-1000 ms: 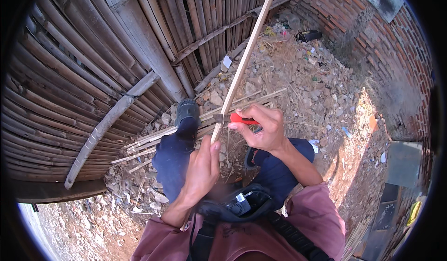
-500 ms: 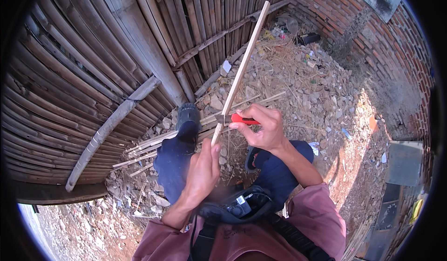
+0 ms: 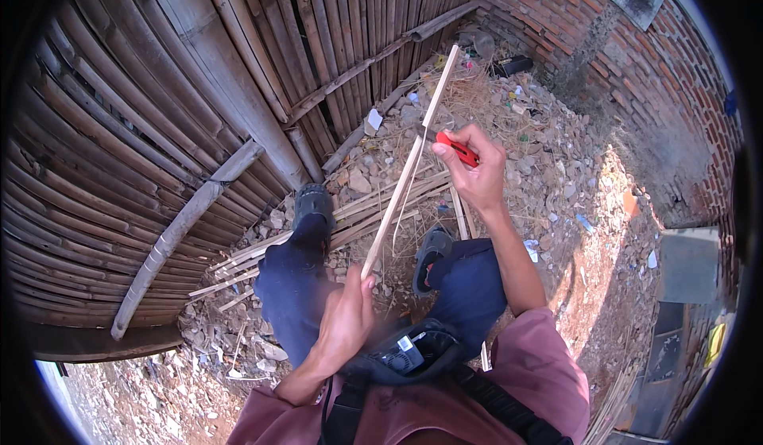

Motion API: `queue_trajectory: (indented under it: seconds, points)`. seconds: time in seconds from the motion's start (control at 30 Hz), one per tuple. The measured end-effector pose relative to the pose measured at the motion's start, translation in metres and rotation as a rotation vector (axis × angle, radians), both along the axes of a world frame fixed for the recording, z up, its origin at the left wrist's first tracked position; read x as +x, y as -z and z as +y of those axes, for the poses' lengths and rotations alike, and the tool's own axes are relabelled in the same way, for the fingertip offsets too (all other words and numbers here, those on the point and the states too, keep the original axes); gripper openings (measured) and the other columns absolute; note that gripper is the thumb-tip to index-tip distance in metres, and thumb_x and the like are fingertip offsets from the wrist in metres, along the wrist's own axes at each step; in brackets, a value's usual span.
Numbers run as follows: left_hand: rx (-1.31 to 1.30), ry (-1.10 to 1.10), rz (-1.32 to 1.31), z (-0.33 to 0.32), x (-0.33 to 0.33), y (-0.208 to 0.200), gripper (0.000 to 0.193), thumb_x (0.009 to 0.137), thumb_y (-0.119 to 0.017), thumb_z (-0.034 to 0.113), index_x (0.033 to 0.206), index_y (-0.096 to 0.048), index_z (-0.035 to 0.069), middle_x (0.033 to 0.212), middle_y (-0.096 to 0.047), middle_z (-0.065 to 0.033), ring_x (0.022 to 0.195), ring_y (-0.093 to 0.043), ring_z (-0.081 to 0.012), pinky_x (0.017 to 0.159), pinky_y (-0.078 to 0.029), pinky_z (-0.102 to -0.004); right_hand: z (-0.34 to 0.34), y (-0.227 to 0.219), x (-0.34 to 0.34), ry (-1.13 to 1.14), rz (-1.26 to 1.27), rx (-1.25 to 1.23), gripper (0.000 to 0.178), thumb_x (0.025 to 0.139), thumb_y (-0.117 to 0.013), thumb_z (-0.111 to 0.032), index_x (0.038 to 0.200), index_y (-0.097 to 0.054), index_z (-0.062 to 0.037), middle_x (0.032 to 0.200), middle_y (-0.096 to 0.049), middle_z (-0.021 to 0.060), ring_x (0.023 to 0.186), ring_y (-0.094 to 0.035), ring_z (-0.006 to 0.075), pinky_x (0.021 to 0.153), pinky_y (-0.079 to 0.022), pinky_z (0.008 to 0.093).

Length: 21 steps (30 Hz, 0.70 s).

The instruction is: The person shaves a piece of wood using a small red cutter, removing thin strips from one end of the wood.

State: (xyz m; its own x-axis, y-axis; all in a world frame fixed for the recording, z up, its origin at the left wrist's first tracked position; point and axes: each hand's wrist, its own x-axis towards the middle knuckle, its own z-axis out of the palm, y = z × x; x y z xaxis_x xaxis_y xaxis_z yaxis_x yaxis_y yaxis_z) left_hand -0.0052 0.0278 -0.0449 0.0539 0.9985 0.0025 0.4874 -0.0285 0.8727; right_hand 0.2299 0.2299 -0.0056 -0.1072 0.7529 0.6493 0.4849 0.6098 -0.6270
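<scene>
A long pale wooden strip [image 3: 400,184] slants up and away from me, its near end gripped in my left hand [image 3: 346,322]. My right hand [image 3: 479,167] is closed around a red-handled cutter knife [image 3: 459,149]. The knife's blade rests against the strip, well above its middle. From the blade a thin curled shaving [image 3: 407,195] hangs down along the strip, still joined near the cut. The far end of the strip points toward the rubble by the fence.
Several loose strips [image 3: 366,222] lie on stony rubble around my shoes [image 3: 314,207]. A bamboo fence [image 3: 159,87] with poles stands left. A brick wall [image 3: 572,28] rises far right. A dark pouch [image 3: 413,354] hangs at my waist.
My right hand and the knife have slid up the strip, away from my left hand, and a long shaving has peeled off. The strip's far end is lower in view.
</scene>
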Motion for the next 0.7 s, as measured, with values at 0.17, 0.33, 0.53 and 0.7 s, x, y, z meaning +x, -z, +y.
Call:
queue_trajectory:
  seconds: [0.17,0.33,0.53,0.7]
  points:
    - [0.016,0.034,0.013,-0.014,-0.004,0.002,0.018,0.114,-0.048,0.015,0.105,-0.048,0.0,0.065,-0.055,-0.0235,0.062,-0.062,-0.0487,0.055,-0.042,-0.0494,0.028,0.01,0.019,0.022,0.11,0.006,0.027,0.096,-0.083,-0.02,0.09,-0.067,0.0003,0.078,-0.076,0.0095,0.073,-0.071,0.0093,0.067,-0.054,0.0273]
    - [-0.04,0.05,0.02,-0.035,-0.012,-0.003,0.017,0.114,-0.048,0.014,0.104,-0.046,0.0,0.066,-0.054,-0.0254,0.064,-0.06,-0.0512,0.054,-0.041,-0.0512,0.066,0.007,0.036,0.016,0.24,0.0,0.024,0.1,-0.079,-0.019,0.092,-0.066,0.0,0.08,-0.075,0.0045,0.074,-0.063,0.0036,0.066,-0.049,0.0233]
    - [-0.083,0.044,0.016,-0.049,-0.022,-0.007,0.015,0.112,-0.05,0.012,0.105,-0.047,0.0,0.067,-0.057,-0.0276,0.066,-0.06,-0.0542,0.055,-0.042,-0.0549,0.138,-0.008,0.107,0.259,-0.03,-0.178,0.03,0.098,-0.08,-0.028,0.095,-0.066,-0.0018,0.084,-0.076,0.0115,0.08,-0.072,0.019,0.074,-0.053,0.0344]
    - [-0.104,0.004,-0.101,-0.039,-0.028,-0.021,0.021,0.115,-0.044,0.017,0.118,-0.054,-0.001,0.07,-0.056,-0.0162,0.06,-0.056,-0.0351,0.057,-0.042,-0.0439,0.142,-0.02,0.139,0.635,-0.651,-0.212,0.038,0.092,-0.078,-0.04,0.103,-0.067,-0.0051,0.094,-0.076,0.0228,0.095,-0.073,0.0472,0.082,-0.055,0.0561]
